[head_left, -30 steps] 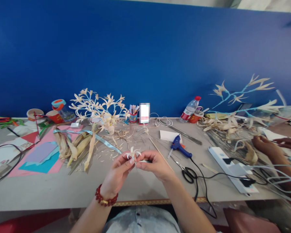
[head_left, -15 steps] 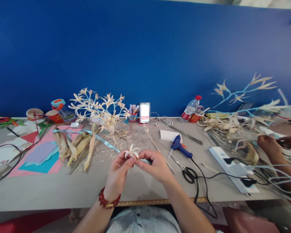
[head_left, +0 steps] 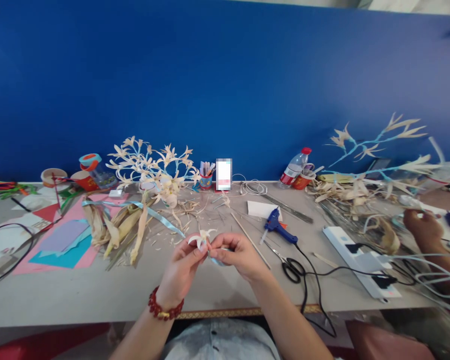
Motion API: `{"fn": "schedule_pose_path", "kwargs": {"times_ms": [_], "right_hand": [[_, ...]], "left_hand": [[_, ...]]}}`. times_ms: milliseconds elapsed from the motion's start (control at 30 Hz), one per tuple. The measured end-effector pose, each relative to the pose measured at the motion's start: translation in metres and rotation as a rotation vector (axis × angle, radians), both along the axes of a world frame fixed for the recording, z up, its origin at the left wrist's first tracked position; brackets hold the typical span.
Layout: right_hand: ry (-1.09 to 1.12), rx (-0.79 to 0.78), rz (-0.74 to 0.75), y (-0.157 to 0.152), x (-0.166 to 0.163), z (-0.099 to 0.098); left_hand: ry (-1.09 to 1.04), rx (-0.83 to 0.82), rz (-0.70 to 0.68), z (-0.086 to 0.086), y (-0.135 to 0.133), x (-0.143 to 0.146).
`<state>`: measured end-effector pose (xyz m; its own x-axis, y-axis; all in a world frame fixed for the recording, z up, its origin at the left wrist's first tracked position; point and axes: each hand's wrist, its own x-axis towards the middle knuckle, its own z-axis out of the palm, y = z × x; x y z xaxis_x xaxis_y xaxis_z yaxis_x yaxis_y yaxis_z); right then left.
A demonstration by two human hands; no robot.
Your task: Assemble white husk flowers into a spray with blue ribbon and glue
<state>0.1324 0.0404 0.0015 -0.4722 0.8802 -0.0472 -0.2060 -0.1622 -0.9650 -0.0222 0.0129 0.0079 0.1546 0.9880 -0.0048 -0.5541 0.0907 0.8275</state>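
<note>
A small pale husk flower (head_left: 201, 238) with curled petals is pinched near its base by my left hand (head_left: 185, 265), which wears a red bead bracelet at the wrist. Fingers closed, my right hand (head_left: 237, 256) grips a light-blue strip (head_left: 217, 261) close to the flower's base; most of the strip is hidden by the hand. Both hands nearly touch, above the grey table (head_left: 225, 292). Farther back on the left, a finished-looking spray of husk flowers (head_left: 157, 170) stands on blue-wrapped stems, with a light-blue ribbon (head_left: 160, 220) trailing toward my left hand.
Dry corn husks (head_left: 121, 227) and coloured paper (head_left: 55, 250) lie left. To the right are a blue glue gun (head_left: 275, 224), black-handled scissors (head_left: 293, 270), a power strip (head_left: 360, 262) with cords, and a water bottle (head_left: 295, 169). Another person's hand (head_left: 423, 227) works at far right.
The flower has turned and tipped to the left in my left hand, which has shifted slightly left. The other person's near hand has moved, and a dark blue object now shows beside it.
</note>
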Motion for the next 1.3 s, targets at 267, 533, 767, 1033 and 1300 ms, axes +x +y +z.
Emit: {"fn": "schedule_pose_path", "kwargs": {"times_ms": [267,533,767,1033,1300], "right_hand": [[-0.125,0.256,-0.069,-0.001,0.001,0.006],[-0.301,0.387,-0.111,-0.005,0.003,0.016],[-0.071,0.081,0.009,-0.002,0.003,0.012],[0.095,-0.05,0.007,-0.004,-0.005,0.003],[0.103,-0.053,-0.08,-0.007,-0.013,0.002]], "left_hand": [[0.015,-0.018,0.056,-0.006,-0.002,0.004],[0.029,-0.044,0.181,-0.013,-0.003,0.005],[-0.017,-0.055,0.055,-0.001,-0.001,0.002],[-0.066,-0.014,-0.026,0.001,0.0,0.001],[-0.126,-0.023,-0.028,-0.001,0.0,-0.001]]}}
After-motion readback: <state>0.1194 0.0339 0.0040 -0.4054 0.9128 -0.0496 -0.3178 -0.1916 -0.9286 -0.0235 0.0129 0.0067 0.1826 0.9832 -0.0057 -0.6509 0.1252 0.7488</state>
